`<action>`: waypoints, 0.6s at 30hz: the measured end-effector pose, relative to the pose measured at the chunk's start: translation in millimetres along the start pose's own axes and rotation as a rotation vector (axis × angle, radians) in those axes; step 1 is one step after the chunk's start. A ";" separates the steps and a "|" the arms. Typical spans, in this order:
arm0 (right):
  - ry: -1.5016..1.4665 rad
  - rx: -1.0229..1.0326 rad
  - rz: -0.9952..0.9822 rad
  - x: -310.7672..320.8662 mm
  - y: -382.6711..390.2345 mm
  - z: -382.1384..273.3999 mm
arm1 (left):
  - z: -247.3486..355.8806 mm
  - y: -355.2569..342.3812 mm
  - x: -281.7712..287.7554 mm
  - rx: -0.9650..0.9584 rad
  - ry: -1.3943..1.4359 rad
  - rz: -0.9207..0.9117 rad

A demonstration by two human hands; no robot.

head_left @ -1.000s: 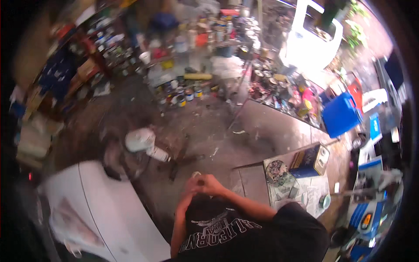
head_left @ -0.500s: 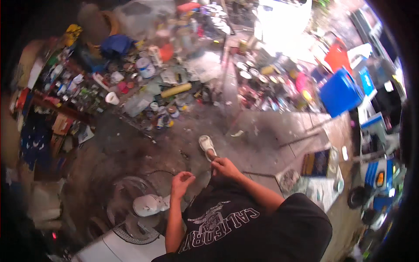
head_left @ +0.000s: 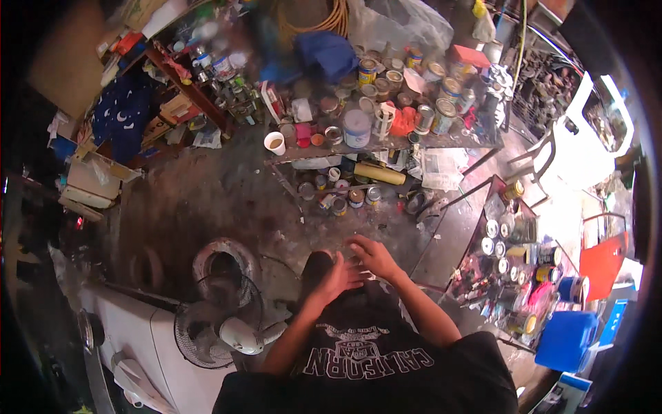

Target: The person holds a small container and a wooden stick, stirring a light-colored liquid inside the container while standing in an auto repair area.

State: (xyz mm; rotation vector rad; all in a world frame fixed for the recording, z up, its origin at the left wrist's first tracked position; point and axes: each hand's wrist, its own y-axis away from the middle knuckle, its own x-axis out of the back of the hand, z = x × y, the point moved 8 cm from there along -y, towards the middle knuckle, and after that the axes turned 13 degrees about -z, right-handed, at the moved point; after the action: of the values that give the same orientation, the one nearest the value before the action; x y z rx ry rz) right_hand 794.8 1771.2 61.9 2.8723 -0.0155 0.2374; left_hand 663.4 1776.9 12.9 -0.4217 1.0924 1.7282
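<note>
My left hand (head_left: 336, 279) is raised before my body, its fingers stretched out and apart, holding nothing that shows. Close beside it, my right hand (head_left: 374, 258) has its fingers extended toward the left one and partly overlaps it. Whether they touch is unclear. Below them are my dark trouser leg (head_left: 315, 267) and black shirt (head_left: 372, 372). Beyond the hands stands a cluttered bench (head_left: 441, 141) bearing several paint cans, a large grey-white tub (head_left: 356, 128) and a white cup (head_left: 274, 143) at its near left corner.
At left, a fan (head_left: 241, 336) stands by a white car (head_left: 134, 321), with a tire (head_left: 207, 257) behind it. To the right are a low table crowded with cans (head_left: 491, 229), a blue jerrycan (head_left: 567, 340), a red panel (head_left: 603, 262) and a white plastic chair (head_left: 586, 141).
The view has swung rightward, bringing more of the bench and chair in. My hands, apart before, have come close together, and their fingers have straightened.
</note>
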 end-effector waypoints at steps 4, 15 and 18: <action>-0.519 -0.186 0.153 28.6 -13.7 120.8 | 91.4 -39.5 24.2 -0.218 0.174 -0.110; -0.513 -0.819 0.780 28.8 227.2 397.4 | 382.4 -80.6 264.4 -0.531 -1.252 0.888; -0.423 -0.891 0.733 12.0 231.2 401.6 | 405.2 -117.9 278.6 -0.163 -1.577 0.970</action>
State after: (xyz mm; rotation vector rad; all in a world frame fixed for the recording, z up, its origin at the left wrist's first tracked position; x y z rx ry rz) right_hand 863.6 1445.0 -260.1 1.8656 -0.9813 -0.2112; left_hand 729.3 2276.9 -24.3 1.4235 -0.1291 2.0977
